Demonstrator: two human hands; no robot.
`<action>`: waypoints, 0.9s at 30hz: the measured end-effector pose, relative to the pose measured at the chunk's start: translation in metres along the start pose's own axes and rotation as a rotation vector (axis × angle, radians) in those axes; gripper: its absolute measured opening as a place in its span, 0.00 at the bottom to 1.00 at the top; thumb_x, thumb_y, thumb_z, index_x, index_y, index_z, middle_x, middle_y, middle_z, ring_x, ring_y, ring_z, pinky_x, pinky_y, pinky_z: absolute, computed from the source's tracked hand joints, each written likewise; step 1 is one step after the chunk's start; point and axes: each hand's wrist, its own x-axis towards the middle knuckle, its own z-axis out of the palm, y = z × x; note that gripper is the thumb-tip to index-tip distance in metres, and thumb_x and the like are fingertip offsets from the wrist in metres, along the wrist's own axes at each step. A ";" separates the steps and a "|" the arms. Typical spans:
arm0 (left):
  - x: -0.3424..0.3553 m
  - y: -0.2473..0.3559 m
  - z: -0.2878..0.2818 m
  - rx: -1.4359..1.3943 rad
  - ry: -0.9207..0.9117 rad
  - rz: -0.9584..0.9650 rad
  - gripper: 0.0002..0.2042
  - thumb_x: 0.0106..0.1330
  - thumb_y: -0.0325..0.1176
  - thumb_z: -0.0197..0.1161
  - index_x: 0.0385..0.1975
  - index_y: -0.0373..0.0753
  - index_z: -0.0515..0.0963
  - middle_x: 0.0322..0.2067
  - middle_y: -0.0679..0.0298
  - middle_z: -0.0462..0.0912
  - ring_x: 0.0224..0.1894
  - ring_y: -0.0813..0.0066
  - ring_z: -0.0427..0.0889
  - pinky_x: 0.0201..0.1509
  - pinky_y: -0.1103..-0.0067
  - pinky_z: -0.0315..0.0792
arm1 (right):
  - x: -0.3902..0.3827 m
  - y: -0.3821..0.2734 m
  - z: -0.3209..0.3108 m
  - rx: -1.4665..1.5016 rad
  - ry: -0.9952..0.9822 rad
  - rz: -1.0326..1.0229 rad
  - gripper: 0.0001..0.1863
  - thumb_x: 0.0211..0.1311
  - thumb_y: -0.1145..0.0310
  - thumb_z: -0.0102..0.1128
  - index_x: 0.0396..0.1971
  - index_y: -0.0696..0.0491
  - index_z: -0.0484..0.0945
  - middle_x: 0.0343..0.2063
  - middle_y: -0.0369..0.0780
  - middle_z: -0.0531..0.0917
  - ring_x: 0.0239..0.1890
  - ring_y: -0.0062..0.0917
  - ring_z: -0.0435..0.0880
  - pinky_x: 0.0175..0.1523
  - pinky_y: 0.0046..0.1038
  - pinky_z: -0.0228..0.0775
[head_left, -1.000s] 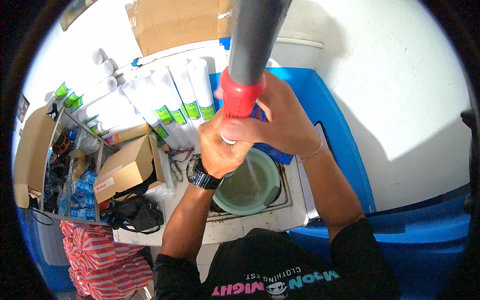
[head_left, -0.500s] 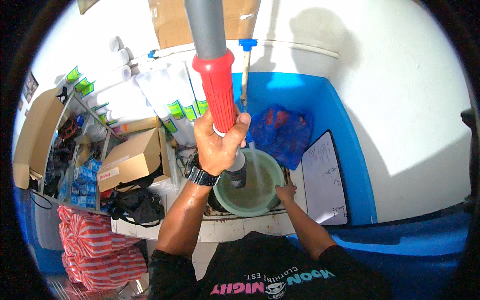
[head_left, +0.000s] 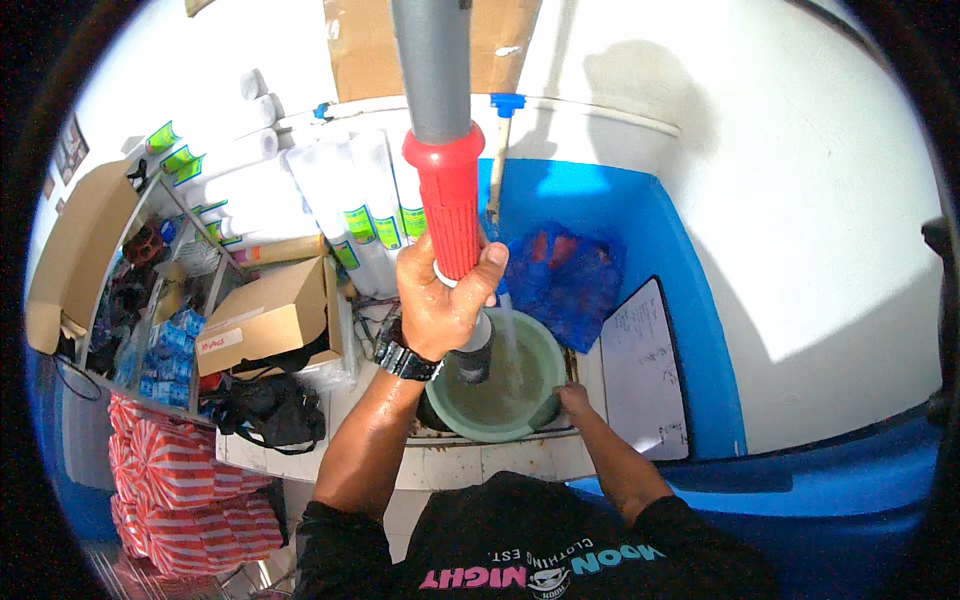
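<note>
My left hand (head_left: 445,300), with a black watch on its wrist, is wrapped round a thick grey pole with a red ribbed grip (head_left: 450,205). The pole rises toward the top of the view. Below my fist its dark lower end (head_left: 474,364) reaches into a pale green basin (head_left: 462,428) of murky water. A stream of water (head_left: 510,340) falls into the basin from a blue tap mostly behind my hand. On the basin's right rim, my right hand (head_left: 573,402) is closed; its fingertips are partly hidden.
A blue net bag (head_left: 565,285) lies behind the basin, and a whiteboard (head_left: 645,375) leans at its right against a blue panel (head_left: 700,300). To the left are an open cardboard box (head_left: 265,310), a black bag (head_left: 270,412), clear rolls (head_left: 375,190) and red-striped bundles (head_left: 180,480).
The whole view has shifted slightly, so the pole and basin sit a little lower and further right. My right hand has closed more tightly at the basin's rim.
</note>
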 end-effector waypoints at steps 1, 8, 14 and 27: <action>-0.001 0.001 -0.002 0.014 0.002 0.003 0.07 0.66 0.28 0.64 0.36 0.31 0.75 0.21 0.64 0.77 0.17 0.77 0.76 0.20 0.79 0.72 | -0.010 -0.010 0.000 0.093 0.025 0.013 0.22 0.52 0.67 0.68 0.47 0.58 0.76 0.38 0.42 0.82 0.34 0.27 0.79 0.37 0.32 0.70; -0.004 -0.002 -0.013 0.041 0.032 -0.029 0.06 0.66 0.26 0.64 0.36 0.32 0.75 0.22 0.64 0.77 0.17 0.78 0.77 0.20 0.79 0.72 | -0.049 -0.051 0.004 0.169 0.019 -0.344 0.24 0.51 0.66 0.69 0.49 0.56 0.75 0.39 0.39 0.81 0.35 0.27 0.79 0.44 0.30 0.73; -0.007 -0.007 -0.020 0.023 0.044 -0.069 0.05 0.65 0.25 0.63 0.36 0.32 0.75 0.24 0.65 0.77 0.18 0.78 0.77 0.20 0.79 0.73 | -0.095 -0.085 0.010 0.383 -0.157 -0.550 0.14 0.56 0.75 0.64 0.44 0.56 0.77 0.39 0.38 0.84 0.40 0.23 0.80 0.47 0.28 0.74; -0.002 -0.021 -0.019 0.064 0.035 -0.036 0.06 0.65 0.25 0.64 0.34 0.32 0.74 0.23 0.64 0.77 0.18 0.78 0.77 0.20 0.79 0.72 | -0.154 -0.153 0.007 -0.008 0.041 -0.583 0.11 0.54 0.72 0.73 0.32 0.57 0.77 0.25 0.37 0.83 0.27 0.17 0.79 0.34 0.25 0.72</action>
